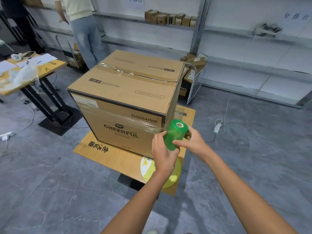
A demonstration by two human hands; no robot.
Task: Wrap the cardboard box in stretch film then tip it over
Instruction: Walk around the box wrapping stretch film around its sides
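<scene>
Two hands, left hand (164, 155) and right hand (191, 141), fingers (160, 135) curled round the translucent green stretch-film roll (175, 134), hold it at the near right corner of the big brown cardboard box (128, 92) upright on the cardboard-covered tabletop (121, 159), likely keeping film taut.

At ten o'clock, a wooden table (49, 69) carries loose papers (42, 58) and a clear plastic bag (23, 76). A person in jeans (84, 31) stands at eleven. Small cartons (168, 18) line a shelf at twelve. A white wire basket (195, 86) of parcels sits at two, and a white adapter (217, 127) lies on the floor at three.
</scene>
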